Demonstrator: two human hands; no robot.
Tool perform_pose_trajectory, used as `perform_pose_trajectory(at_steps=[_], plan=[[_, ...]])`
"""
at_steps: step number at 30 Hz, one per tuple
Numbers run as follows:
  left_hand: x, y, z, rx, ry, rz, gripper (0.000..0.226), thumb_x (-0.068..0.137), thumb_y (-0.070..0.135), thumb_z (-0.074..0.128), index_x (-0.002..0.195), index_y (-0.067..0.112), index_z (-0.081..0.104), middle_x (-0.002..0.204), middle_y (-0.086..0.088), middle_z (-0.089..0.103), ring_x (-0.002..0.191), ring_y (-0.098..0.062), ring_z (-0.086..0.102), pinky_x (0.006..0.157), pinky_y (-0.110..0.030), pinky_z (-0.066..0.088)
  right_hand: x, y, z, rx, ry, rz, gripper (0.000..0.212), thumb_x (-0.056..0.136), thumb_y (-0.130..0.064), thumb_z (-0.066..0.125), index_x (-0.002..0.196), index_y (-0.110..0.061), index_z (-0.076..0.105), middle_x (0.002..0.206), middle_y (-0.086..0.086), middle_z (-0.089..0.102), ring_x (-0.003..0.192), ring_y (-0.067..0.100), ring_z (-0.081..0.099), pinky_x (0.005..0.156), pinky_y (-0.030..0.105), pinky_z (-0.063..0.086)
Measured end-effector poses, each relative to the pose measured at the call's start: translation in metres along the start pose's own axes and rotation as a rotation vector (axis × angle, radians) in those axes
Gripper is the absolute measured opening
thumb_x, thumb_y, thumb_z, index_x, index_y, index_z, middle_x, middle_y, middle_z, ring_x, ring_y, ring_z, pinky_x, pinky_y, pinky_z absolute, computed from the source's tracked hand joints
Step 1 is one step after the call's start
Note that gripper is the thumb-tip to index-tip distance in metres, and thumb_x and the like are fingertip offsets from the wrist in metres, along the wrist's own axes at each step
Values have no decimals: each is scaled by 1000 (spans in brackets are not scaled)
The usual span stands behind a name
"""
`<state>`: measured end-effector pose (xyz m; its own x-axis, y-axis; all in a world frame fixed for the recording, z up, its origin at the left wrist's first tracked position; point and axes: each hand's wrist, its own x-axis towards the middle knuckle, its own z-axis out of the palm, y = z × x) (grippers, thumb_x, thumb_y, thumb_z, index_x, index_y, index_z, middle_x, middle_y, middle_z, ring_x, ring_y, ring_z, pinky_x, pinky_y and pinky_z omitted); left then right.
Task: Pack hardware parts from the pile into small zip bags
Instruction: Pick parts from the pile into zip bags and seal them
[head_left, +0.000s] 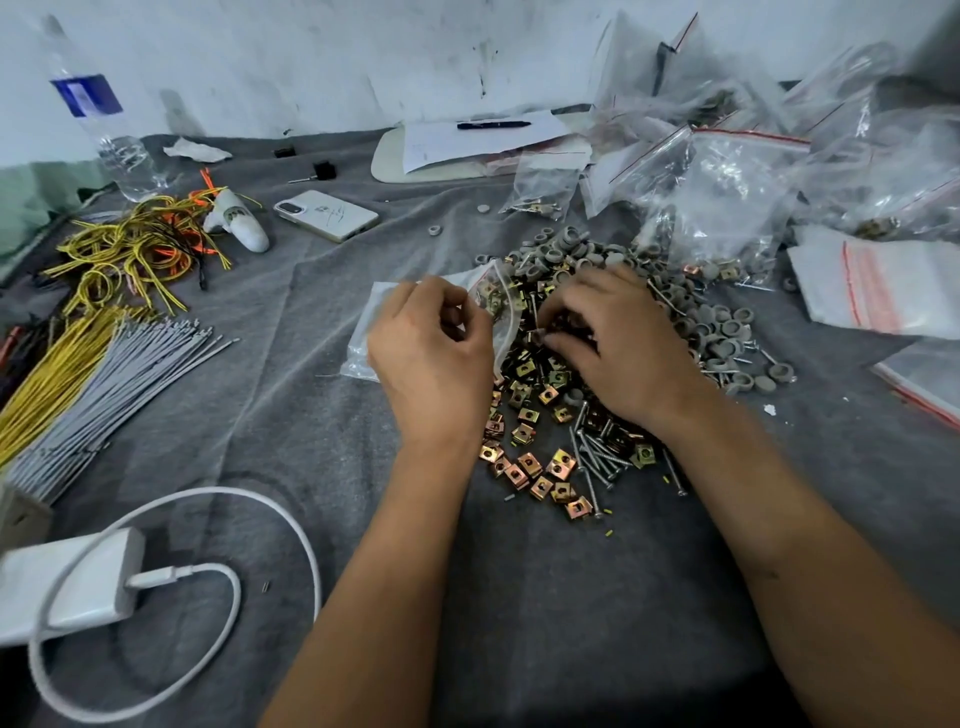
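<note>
Table (519, 597) under grey felt cloth. On it: hardware pile (550, 415) centre, zip bags (727, 197) right, phone (326, 214), bottle (104, 119), wire bundles (130, 244), cable ties (104, 395) left, charger (67, 582) near front-left.

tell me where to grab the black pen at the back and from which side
Grip the black pen around its middle, coming straight down from above. It lies flat and sideways on the white paper, its whole length exposed, so fingers can close across the narrow barrel from front and back. Nothing seems to crowd it.
</note>
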<state>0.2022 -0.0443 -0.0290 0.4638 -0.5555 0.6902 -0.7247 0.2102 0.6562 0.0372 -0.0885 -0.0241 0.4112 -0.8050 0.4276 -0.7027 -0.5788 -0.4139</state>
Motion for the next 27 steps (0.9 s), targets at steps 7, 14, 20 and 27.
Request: perform_pose_trajectory(at_steps=[7,14,20,27], plan=[[-2,0,-2,-21,-6,-26,8,79,1,70,73,7,69,71,-2,63,66,-20,60,62,-39,50,0,-8,13,-78,12,-22,23,92,-20,74,113,-16,68,112,0,61,114,20,50,96,39,49],[0,0,-2,-23,8,-52,8,79,3,70,73,8,69,71,-1,63,67,-21,60,63,-43,51,-3,-2,4,-53,-37,-78,21,88,-27,78,110,-26,75,108,-5,59,113,19,44,95,38,45],[0,-1,-2,-13,9,-45,9,79,3,69,73,9,68,70,-1,62,66,-20,59,63,-39,49,-1,-11,7,-224,-177,-111,36,90,-50,70,121,-32,73,122,-3,50,119,22,35,103,44,41],[0,-4,-2,-23,1,-46,10,80,2,70,73,9,68,69,-1,62,66,-21,60,62,-44,51,-4,-8,10,28,4,-94,21,92,-33,73,106,-18,76,104,-5,63,107,18,47,94,35,41]])
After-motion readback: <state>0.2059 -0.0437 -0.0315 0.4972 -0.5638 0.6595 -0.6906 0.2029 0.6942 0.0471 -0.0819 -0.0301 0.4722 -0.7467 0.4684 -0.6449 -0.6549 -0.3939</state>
